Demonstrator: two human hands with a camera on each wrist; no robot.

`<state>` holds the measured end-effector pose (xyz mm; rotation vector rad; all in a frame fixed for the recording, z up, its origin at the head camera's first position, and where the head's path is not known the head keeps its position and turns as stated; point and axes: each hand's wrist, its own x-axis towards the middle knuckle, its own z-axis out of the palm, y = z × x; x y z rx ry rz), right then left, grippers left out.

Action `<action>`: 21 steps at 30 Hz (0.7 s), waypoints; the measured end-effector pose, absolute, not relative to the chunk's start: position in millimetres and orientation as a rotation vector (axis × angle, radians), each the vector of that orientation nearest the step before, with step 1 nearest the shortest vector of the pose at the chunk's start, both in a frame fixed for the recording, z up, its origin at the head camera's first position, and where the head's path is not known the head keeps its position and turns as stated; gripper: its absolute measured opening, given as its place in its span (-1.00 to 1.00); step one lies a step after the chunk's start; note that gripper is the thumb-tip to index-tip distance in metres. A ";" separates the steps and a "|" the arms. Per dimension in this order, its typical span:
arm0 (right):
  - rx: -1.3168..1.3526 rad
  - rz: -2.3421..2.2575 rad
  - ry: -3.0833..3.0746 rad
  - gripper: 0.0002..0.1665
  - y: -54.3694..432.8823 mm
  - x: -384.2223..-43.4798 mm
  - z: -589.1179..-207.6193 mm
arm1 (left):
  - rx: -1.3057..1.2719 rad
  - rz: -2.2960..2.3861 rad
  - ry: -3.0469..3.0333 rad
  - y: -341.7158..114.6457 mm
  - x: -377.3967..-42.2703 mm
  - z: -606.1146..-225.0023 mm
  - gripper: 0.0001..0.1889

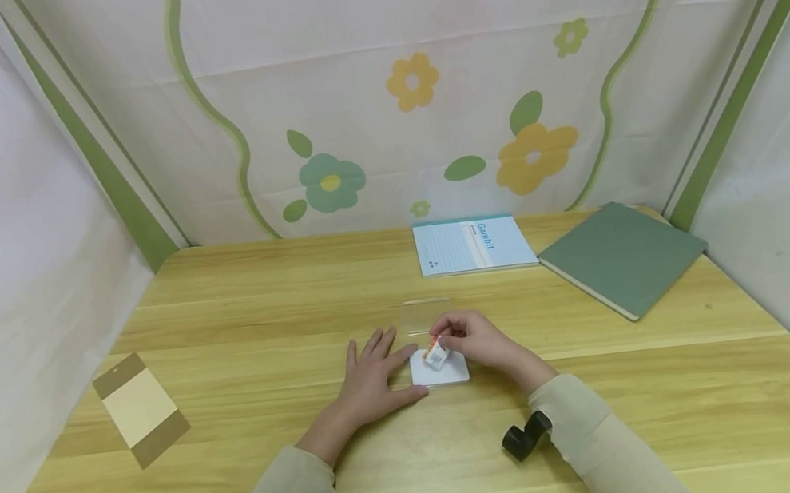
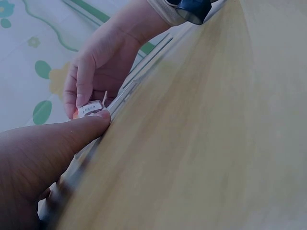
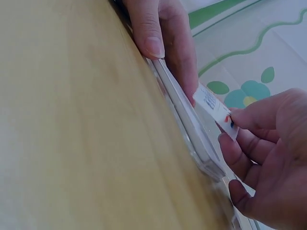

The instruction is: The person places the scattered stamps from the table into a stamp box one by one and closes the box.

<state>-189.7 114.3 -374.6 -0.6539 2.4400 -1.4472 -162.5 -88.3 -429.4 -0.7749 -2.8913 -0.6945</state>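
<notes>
A clear plastic case [image 1: 426, 317], its transparent lid folded back, lies on the table with a white stack [image 1: 452, 372] inside. My left hand [image 1: 373, 383] steadies its left end, thumb and index finger at opposite edges, other fingers spread out on the tabletop. Above the stack, my right hand [image 1: 479, 340] pinches a small printed white slip [image 1: 437, 356] between thumb and fingers. In the right wrist view the slip [image 3: 214, 109] looks thin and tilted, with a coloured mark near the right thumb. The left thumb [image 2: 91, 125] partly hides the case in the left wrist view.
A light blue notebook [image 1: 470, 245] marked Gambit lies at the back. Beside it on the right is a green book [image 1: 624, 261]. A brown and cream flat card [image 1: 141, 410] rests at the left. Printed curtains [image 1: 363, 81] enclose the wooden table [image 1: 244, 326].
</notes>
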 end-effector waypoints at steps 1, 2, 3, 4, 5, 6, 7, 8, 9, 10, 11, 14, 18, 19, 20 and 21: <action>-0.640 -1.455 2.432 -0.85 114.1 -189.6 -374.6 | -0.774 -0.696 -2.893 -88.2 -162.6 -429.3 -0.30; -0.630 -1.462 2.427 -0.86 113.9 -189.5 -374.7 | -0.773 -0.697 -2.896 -88.2 -162.4 -429.1 -0.30; -0.624 -1.468 2.423 -0.86 113.7 -189.5 -375.0 | -0.773 -0.700 -2.899 -88.1 -162.3 -428.8 -0.30; -0.616 -1.477 2.417 -0.87 113.4 -189.6 -375.5 | -0.773 -0.701 -2.901 -88.0 -162.2 -428.4 -0.30; -0.613 -1.483 2.414 -0.88 113.3 -189.9 -376.4 | -0.772 -0.701 -2.904 -88.0 -162.2 -428.3 -0.30; -0.616 -1.491 2.411 -0.89 113.2 -190.0 -377.5 | -0.772 -0.701 -2.905 -87.9 -162.0 -428.0 -0.30; -0.620 -1.498 2.408 -0.89 113.3 -190.1 -378.5 | -0.772 -0.701 -2.907 -87.8 -161.9 -427.8 -0.30; -0.619 -1.504 2.405 -0.90 113.7 -191.5 -381.6 | -0.772 -0.699 -2.908 -87.8 -161.9 -427.7 -0.30; -0.620 -1.513 2.399 -0.90 114.1 -192.7 -384.9 | -0.772 -0.699 -2.909 -87.8 -161.9 -427.5 -0.30; -0.619 -1.520 2.395 -0.90 114.4 -193.8 -388.5 | -0.772 -0.697 -2.908 -87.8 -161.9 -427.4 -0.30; -0.620 -1.521 2.397 -0.91 114.8 -195.0 -392.3 | -0.772 -0.697 -2.907 -87.9 -161.9 -427.2 -0.30; -0.595 -1.520 2.415 -0.92 115.1 -198.3 -404.0 | -0.774 -0.698 -2.907 -88.0 -161.6 -426.6 -0.30; -0.621 -1.500 2.493 -0.91 113.5 -197.8 -410.8 | -0.775 -0.692 -2.901 -87.9 -161.6 -426.2 -0.30; -0.636 -1.496 2.512 -0.91 113.1 -197.5 -412.1 | -0.775 -0.693 -2.899 -87.8 -161.6 -426.2 -0.31; -0.651 -1.480 2.538 -0.90 112.8 -197.0 -412.9 | -0.775 -0.692 -2.897 -87.8 -161.7 -426.3 -0.31; -0.666 -1.465 2.559 -0.89 112.4 -196.4 -413.5 | -0.775 -0.692 -2.895 -87.8 -161.7 -426.4 -0.31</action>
